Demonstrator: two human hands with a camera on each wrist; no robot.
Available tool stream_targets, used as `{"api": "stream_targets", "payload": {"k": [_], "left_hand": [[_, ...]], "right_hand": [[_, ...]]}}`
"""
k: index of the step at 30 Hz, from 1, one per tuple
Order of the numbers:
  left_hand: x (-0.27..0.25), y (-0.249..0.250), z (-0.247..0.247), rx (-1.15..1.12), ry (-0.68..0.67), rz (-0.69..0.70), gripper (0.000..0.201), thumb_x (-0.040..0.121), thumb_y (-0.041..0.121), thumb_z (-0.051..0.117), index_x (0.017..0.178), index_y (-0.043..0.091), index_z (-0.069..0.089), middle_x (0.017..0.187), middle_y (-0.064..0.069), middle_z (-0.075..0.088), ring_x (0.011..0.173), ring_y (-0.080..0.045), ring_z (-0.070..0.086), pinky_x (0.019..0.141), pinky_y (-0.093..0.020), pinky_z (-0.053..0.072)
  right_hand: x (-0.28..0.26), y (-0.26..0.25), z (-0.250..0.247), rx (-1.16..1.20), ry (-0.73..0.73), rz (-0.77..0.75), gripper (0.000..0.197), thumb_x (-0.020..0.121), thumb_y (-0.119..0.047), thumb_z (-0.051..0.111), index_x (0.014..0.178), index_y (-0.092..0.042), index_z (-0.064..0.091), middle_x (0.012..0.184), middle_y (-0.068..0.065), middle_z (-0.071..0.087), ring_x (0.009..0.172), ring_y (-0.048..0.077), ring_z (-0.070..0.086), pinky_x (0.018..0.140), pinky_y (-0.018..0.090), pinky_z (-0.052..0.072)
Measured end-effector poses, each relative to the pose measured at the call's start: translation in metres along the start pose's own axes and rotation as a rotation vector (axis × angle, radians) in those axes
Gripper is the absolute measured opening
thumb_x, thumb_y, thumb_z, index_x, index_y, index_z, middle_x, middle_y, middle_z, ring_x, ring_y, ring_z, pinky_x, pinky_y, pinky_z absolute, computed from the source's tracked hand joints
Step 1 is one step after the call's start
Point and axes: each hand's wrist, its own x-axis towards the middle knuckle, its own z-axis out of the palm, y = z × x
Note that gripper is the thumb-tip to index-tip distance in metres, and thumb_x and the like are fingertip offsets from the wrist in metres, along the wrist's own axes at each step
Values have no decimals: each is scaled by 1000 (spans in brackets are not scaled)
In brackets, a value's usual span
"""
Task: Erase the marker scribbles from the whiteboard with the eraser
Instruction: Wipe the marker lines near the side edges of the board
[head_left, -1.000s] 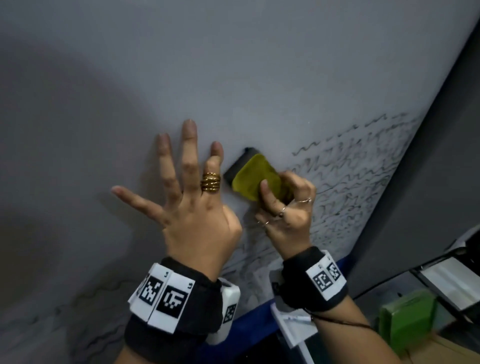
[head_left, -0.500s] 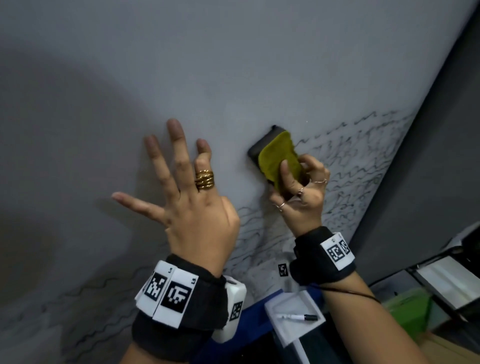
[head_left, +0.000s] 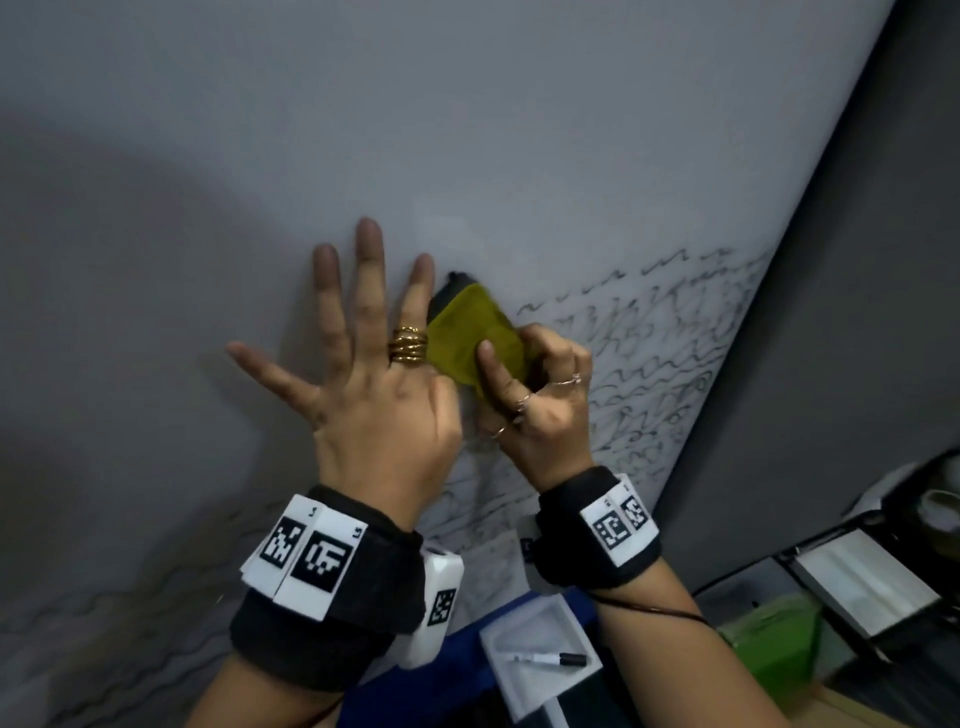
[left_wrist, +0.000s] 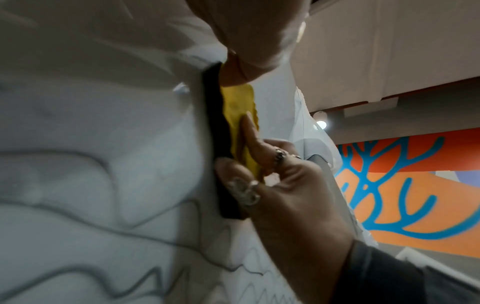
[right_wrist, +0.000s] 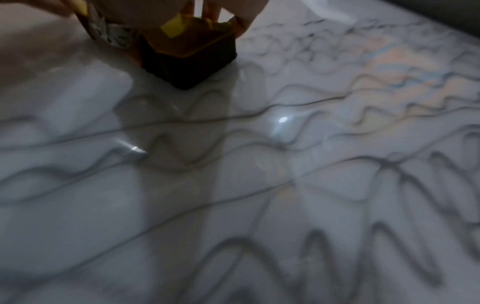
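Yellow-backed eraser (head_left: 470, 332) against scribbled whiteboard (head_left: 519, 130)

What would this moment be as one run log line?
right hand grips eraser on whiteboard | left hand flat on board | scribbles remain

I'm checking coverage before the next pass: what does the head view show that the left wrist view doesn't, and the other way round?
Only the head view shows the left hand spread flat on the whiteboard, the marker in its white tray, and the clean upper area.
Only the left wrist view shows the eraser's black felt edge flush against the board and an orange-and-blue mural.
Both show the right hand gripping the yellow eraser and the scribbles.
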Motion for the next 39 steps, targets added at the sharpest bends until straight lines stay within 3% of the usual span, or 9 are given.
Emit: {"api": "stream_targets", "payload": {"k": [5,9,16,21,24,27,32,36,39], "left_hand": [[2,-1,3,22,18,-23,76,71,22,39,146,33,29,159,1,2,145,-21,-1,93,-74,-11],[4,10,9,4,48,-77,73,70,22,39,142,30,36,158,-2,6,145,-24,1,93,-75,-10],[1,23,17,-10,106,-130,69,67,17,45,135,25,41,158,-6,9,144,-29,2,92,-77,-8],[3,27,23,-41,181,-166,51,80,29,49,130,20,47,156,-10,14,143,-29,4,93,-77,-6],[3,44,34,-189,314,13,40,90,28,47,129,19,49,151,-9,25,142,-28,14,111,-56,-2],[2,74,53,-238,210,305,45,92,18,43,136,12,47,147,-6,38,139,-24,26,114,-43,16],[0,92,72,-180,282,222,46,92,25,43,133,5,49,143,-8,41,137,-27,28,114,-43,19],[4,104,94,-118,300,140,64,87,43,53,135,6,34,141,-9,27,141,-29,16,117,-43,9],[7,116,111,-92,307,75,79,84,42,55,146,14,14,143,-11,19,145,-25,-7,118,-44,-2]], "right_hand": [[7,51,-16,52,75,247,56,75,-24,67,127,-28,49,121,0,34,98,30,39,84,34,41],[8,37,-11,129,128,318,57,72,-18,70,127,-18,55,119,2,38,95,33,41,87,20,34],[5,33,-16,157,-10,95,51,74,-21,69,122,-29,53,123,3,39,103,27,39,81,46,46],[12,67,-28,197,18,214,50,77,-28,70,124,-24,56,118,-4,36,99,35,46,83,38,45],[13,64,-33,251,-34,239,48,77,-29,70,123,-21,57,120,4,38,101,34,47,92,25,40],[15,74,-51,401,-176,249,45,82,-23,60,126,-18,55,123,6,36,108,32,46,101,28,36],[10,114,-88,358,-139,353,53,75,2,54,121,-25,59,122,2,37,112,12,43,102,24,34],[2,160,-97,280,-17,536,41,85,-17,49,126,-22,53,126,-7,37,118,3,40,104,23,35],[23,195,-102,225,42,493,47,88,-20,45,134,-8,47,137,0,31,128,9,36,109,17,26]]}}
